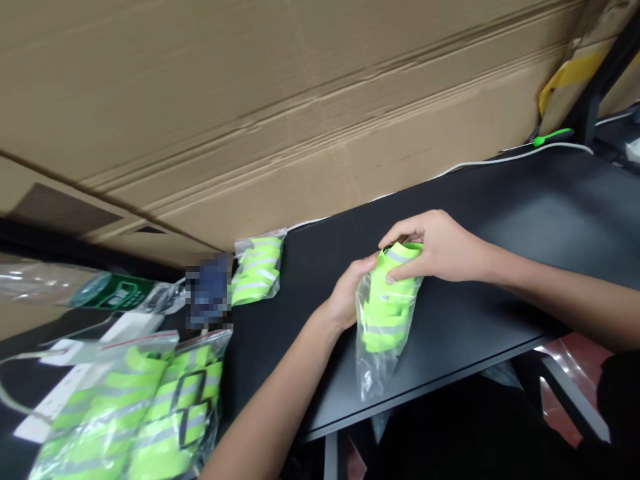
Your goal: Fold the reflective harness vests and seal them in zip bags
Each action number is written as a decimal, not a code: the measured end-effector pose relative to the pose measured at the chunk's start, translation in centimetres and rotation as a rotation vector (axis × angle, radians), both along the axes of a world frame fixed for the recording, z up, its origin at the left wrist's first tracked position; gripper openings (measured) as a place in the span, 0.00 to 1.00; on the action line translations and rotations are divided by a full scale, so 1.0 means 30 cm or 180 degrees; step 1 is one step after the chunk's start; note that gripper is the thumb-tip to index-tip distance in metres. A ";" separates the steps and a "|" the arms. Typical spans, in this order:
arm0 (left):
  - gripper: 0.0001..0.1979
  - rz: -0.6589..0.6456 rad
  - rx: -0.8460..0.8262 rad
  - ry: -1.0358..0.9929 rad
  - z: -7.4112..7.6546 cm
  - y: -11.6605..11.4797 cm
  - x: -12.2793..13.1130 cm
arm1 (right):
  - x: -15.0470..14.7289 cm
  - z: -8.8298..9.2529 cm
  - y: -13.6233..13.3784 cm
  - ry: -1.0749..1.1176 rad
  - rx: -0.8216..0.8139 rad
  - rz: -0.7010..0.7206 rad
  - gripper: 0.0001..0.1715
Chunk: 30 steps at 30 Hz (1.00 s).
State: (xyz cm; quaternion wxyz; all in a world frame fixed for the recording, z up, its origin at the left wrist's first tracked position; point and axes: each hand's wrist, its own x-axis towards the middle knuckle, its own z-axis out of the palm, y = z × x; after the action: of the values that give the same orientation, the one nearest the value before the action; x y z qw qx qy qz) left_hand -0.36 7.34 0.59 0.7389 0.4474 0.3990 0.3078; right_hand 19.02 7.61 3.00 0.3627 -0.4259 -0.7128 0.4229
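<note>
A clear plastic bag (381, 363) hangs over the front edge of the black table (525, 220), with a folded neon-green reflective strap (387, 303) partly inside it. My left hand (347, 293) grips the bag's mouth from the left. My right hand (437, 247) is closed on the top of the green strap at the bag opening. The fingers of both hands are curled around the bundle.
A sealed bag of green straps (257, 267) lies at the table's back. Two larger bags of the same straps (145, 407) lie at the front left. A large cardboard box (280, 107) stands behind the table. A white cable (500, 160) and a green-handled tool (550, 137) lie at the back right.
</note>
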 end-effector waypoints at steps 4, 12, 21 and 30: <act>0.24 -0.0286 0.0126 0.0418 0.032 -0.004 -0.039 | 0.001 -0.031 0.039 0.0081 -0.0279 -0.0201 0.22; 0.17 0.0051 0.0129 0.0802 0.025 -0.038 -0.042 | -0.025 -0.055 0.045 0.0212 -0.0761 -0.0592 0.20; 0.14 0.0264 0.0118 0.0656 0.045 -0.055 -0.025 | -0.004 0.026 0.013 0.0152 -0.0944 0.0358 0.11; 0.13 0.0410 0.0308 0.0310 0.023 -0.070 0.001 | 0.053 0.106 0.004 -0.1195 -0.0060 0.0846 0.20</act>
State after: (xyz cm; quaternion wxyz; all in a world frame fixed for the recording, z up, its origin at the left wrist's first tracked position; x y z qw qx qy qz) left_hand -0.33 5.23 1.29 0.6748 0.4704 0.4471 0.3514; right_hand 20.60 7.72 6.16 0.1608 -0.4029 -0.8137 0.3869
